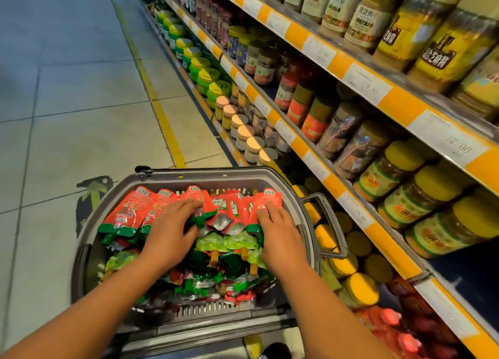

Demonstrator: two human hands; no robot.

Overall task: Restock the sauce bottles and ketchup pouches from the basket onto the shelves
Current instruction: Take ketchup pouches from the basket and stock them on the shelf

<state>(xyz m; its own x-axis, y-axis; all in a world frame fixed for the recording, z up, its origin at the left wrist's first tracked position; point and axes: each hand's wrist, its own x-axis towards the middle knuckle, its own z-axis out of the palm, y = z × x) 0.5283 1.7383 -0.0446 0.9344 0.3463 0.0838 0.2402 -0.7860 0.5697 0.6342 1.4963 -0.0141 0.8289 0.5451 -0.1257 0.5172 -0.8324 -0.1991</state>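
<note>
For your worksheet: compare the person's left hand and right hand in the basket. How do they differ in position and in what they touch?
The left hand lies over the middle pouches, its fingers reaching toward the red ketchup pouch in the centre; the right hand lies near the basket's shelf-side wall, its fingers on the rightmost red pouch. The left hand's fingers spread wider; the right hand's lie closer together. Both rest flat on pouches, lifting nothing yet.
</note>
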